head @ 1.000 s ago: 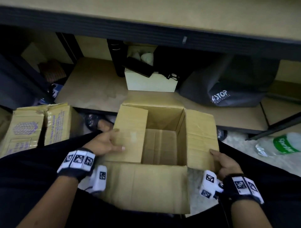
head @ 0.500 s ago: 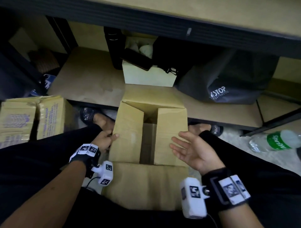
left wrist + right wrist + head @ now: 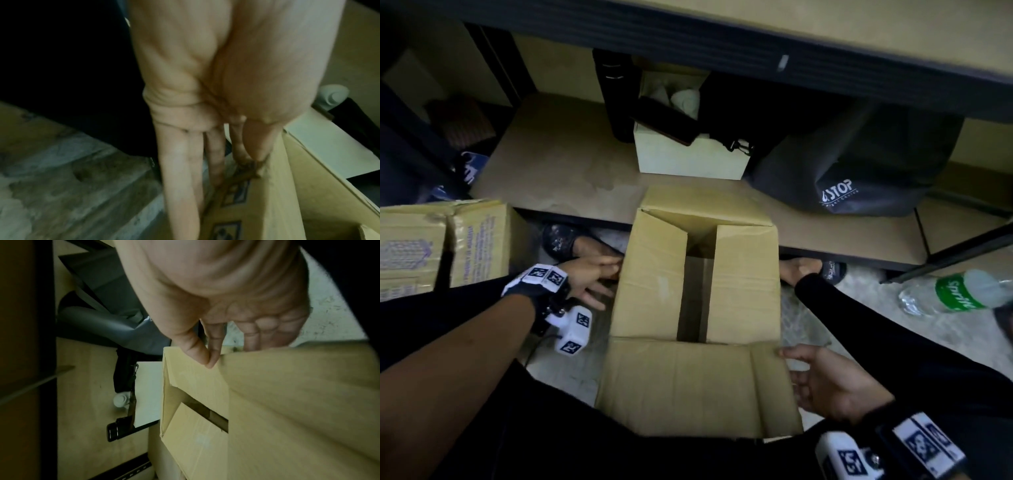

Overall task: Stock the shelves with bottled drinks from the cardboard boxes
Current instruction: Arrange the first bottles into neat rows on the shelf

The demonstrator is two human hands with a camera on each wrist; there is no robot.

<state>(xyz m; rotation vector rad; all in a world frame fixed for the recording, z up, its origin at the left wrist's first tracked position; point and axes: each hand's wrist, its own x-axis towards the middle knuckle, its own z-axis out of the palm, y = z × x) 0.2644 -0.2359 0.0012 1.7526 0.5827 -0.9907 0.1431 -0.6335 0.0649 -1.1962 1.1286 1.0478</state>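
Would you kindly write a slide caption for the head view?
Left hand and right hand fold the flaps of a cardboard box before a low shelf.

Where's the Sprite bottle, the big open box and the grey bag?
Sprite bottle [image 3: 956, 295], head view, green label.
Open cardboard box [image 3: 744, 284], head view, right top flap.
Grey bag [image 3: 859, 164], head view, front side.

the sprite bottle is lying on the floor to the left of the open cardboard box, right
Not quite. The Sprite bottle does lie on the floor, but to the right of the open cardboard box, not the left. The head view shows this; on the left stands another cardboard box.
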